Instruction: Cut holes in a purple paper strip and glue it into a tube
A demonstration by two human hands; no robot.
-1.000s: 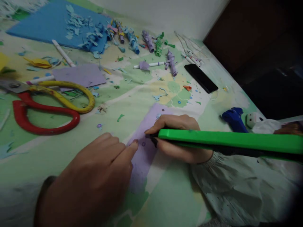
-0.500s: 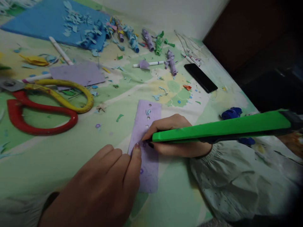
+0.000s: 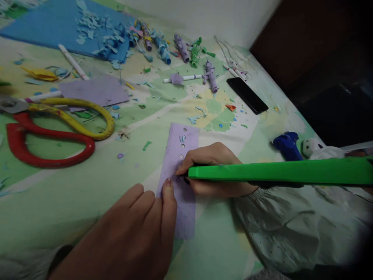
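Observation:
A purple paper strip [image 3: 178, 153] with a row of punched holes lies on the green patterned table cover [image 3: 87, 182]. My left hand [image 3: 131, 229] rests flat on the strip's near left edge, its index fingertip pressing the paper. My right hand [image 3: 217, 157] is closed around the nose of a long green punch tool [image 3: 276, 172], whose dark tip sits on the strip just past my left fingertip. The tool's handle reaches right, over my pale sleeve [image 3: 291, 225].
Large red-and-yellow scissors [image 3: 58, 128] lie at left beside a purple sheet [image 3: 93, 90]. A blue sheet [image 3: 43, 27] with scraps, rolled paper pieces [image 3: 182, 48], white pens [image 3: 183, 79] and a black phone [image 3: 247, 95] sit farther back. A blue toy [image 3: 287, 144] lies at right.
The strip's far end with its holes has come into view as my right hand shifted nearer along it. The green handle tipped up, then back level. My left hand drew back slightly.

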